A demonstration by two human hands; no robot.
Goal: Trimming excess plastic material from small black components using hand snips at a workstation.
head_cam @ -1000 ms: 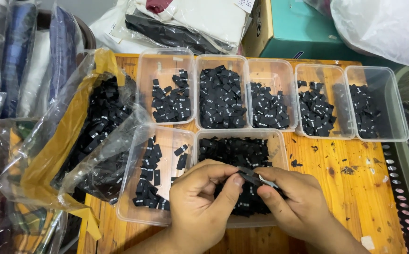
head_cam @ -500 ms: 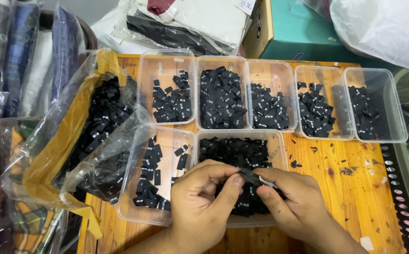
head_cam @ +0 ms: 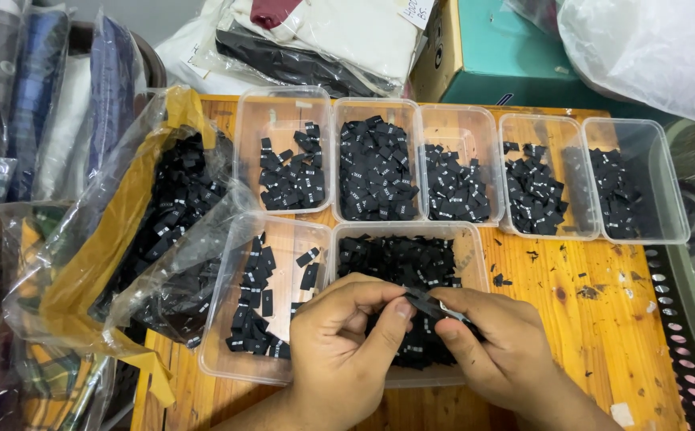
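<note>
Together, the left hand (head_cam: 339, 339) and right hand (head_cam: 499, 339) pinch a small black woven label (head_cam: 429, 306) between closed fingertips, above the clear plastic tub (head_cam: 475, 251) of black labels at the wooden table's (head_cam: 603, 319) near edge. Five similar tubs line the far edge.

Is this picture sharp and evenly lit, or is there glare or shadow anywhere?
Head view: mostly sharp, with even, soft light; the small black label pinched between the left hand and right hand is slightly soft; pale glare streaks the clear plastic bag; faint shadows lie under the hands on the wooden table.
</note>
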